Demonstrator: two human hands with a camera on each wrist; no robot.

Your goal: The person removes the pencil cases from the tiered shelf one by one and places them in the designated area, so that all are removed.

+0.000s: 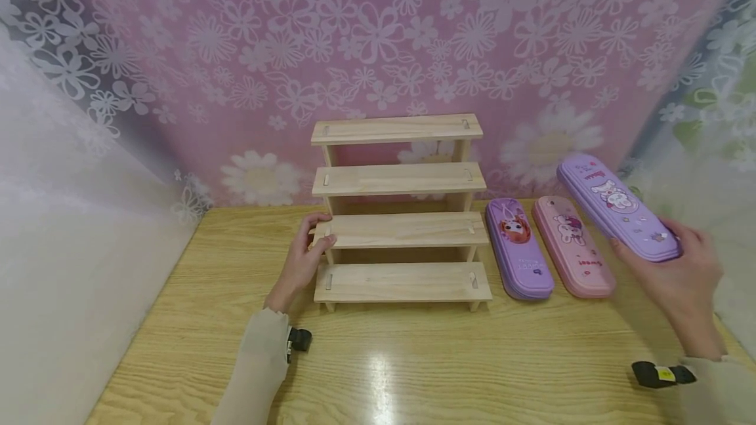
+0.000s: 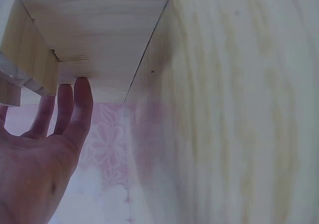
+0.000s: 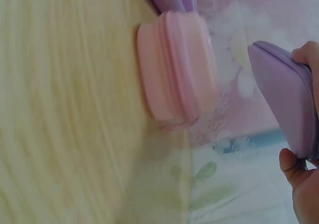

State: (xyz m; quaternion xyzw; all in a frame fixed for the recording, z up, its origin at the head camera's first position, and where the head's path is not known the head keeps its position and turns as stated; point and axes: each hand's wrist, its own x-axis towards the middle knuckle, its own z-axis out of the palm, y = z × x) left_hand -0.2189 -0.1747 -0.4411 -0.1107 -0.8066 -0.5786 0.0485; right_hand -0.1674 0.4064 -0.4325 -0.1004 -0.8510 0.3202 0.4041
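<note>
A wooden stepped display rack (image 1: 401,229) stands on the table, and my left hand (image 1: 304,256) grips the left end of its second step from the bottom. The left wrist view shows the fingers of that hand (image 2: 50,149) against the bare wood. Over at the right, my right hand (image 1: 679,274) holds a light purple pencil case (image 1: 620,208) with a rabbit picture, raised and tilted above the table. A pink pencil case (image 1: 574,248) and a darker purple pencil case (image 1: 518,248) with a red-haired figure lie side by side to the right of the rack.
The wood-grain table (image 1: 378,359) runs under everything. A pink floral cloth (image 1: 378,51) hangs behind the rack. Pale sheets border the left and right sides. A strap with a black device (image 1: 661,374) sits on the right wrist, another (image 1: 299,340) on the left.
</note>
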